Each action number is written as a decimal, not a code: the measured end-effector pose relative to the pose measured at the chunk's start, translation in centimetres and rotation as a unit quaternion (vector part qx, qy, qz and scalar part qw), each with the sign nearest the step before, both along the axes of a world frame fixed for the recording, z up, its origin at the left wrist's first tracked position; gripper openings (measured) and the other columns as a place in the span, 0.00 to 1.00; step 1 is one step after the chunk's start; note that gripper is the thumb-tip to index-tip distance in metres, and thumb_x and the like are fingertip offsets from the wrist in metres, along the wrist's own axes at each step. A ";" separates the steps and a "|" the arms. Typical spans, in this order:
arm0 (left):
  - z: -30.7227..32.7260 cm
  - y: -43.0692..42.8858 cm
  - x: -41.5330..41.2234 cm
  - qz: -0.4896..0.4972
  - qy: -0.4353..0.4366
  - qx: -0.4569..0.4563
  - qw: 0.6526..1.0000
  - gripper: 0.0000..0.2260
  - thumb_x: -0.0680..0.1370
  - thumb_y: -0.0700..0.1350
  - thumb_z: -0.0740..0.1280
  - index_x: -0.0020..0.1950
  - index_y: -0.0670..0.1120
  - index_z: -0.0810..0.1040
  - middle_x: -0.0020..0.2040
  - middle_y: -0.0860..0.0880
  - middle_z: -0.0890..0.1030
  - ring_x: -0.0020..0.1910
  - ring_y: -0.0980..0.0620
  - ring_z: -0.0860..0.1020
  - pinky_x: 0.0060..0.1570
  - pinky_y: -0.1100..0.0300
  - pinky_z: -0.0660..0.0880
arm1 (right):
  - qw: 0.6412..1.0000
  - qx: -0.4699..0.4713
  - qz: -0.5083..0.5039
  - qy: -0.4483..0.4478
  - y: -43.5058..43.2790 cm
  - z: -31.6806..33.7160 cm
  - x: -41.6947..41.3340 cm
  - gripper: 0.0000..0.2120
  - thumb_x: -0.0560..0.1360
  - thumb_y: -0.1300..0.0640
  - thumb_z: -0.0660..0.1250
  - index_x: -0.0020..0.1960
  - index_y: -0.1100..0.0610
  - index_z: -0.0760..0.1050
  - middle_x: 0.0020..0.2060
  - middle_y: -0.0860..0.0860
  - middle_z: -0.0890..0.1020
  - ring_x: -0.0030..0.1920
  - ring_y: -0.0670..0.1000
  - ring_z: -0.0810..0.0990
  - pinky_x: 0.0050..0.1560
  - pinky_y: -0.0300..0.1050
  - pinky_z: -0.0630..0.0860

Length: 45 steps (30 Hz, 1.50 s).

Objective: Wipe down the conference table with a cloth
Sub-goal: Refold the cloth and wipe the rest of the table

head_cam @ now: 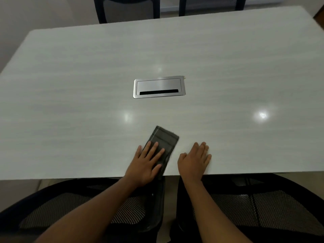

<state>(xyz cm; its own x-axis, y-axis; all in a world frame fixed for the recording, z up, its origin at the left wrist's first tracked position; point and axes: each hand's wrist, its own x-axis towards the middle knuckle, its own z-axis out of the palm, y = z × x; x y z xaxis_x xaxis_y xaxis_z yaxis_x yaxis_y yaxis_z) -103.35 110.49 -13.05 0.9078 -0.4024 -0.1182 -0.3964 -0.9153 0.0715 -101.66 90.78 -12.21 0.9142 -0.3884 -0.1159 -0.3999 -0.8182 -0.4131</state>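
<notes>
dark folded cloth [162,142] draped over pale table [70,85] edge.

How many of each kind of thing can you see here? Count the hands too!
Table: 1
Cloth: 1
Metal cable hatch: 1
Hands: 2 (left hand, right hand)
Chairs: 4 (two far chairs, two mesh chairs)
Total: 9
</notes>
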 end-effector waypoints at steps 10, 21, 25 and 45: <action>-0.3 1.0 2.9 0.157 0.017 -0.038 0.987 0.28 0.81 0.59 0.48 0.80 0.51 0.58 0.80 0.43 0.56 0.79 0.38 0.52 0.74 0.37 0.51 | 0.996 -0.016 -0.075 -0.037 7.1 -0.1 0.0 0.30 0.68 0.57 0.62 0.70 0.66 0.68 0.74 0.65 0.66 0.77 0.63 0.60 0.76 0.64 0.54; 0.0 14.4 12.8 0.011 0.008 0.001 1.000 0.27 0.80 0.57 0.51 0.78 0.51 0.61 0.79 0.44 0.60 0.78 0.41 0.58 0.71 0.36 0.60 | 0.988 -0.094 -0.096 -0.082 7.0 -1.6 0.8 0.26 0.70 0.58 0.61 0.67 0.66 0.69 0.73 0.63 0.68 0.76 0.60 0.61 0.76 0.61 0.55; 0.0 12.2 18.9 0.181 0.026 -0.018 0.983 0.27 0.82 0.57 0.47 0.80 0.52 0.53 0.81 0.45 0.52 0.79 0.41 0.49 0.74 0.38 0.49 | 0.985 -0.099 -0.102 -0.099 7.1 -2.0 1.0 0.26 0.70 0.58 0.61 0.66 0.66 0.69 0.72 0.63 0.68 0.76 0.60 0.62 0.76 0.61 0.55; 0.2 12.4 -0.8 -0.020 0.016 0.022 0.999 0.27 0.82 0.59 0.51 0.80 0.55 0.52 0.81 0.48 0.52 0.80 0.45 0.48 0.73 0.39 0.52 | 0.996 0.012 -0.072 -0.050 6.5 0.4 0.3 0.25 0.70 0.58 0.61 0.66 0.67 0.69 0.72 0.64 0.68 0.76 0.62 0.62 0.76 0.62 0.55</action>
<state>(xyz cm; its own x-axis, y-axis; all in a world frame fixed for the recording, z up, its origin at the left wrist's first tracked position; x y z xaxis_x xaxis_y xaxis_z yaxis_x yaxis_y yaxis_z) -104.17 122.85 -12.81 0.8867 -0.4315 -0.1660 -0.4305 -0.9015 0.0440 -101.39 97.31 -11.81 0.8568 -0.5142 -0.0378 -0.4678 -0.7445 -0.4763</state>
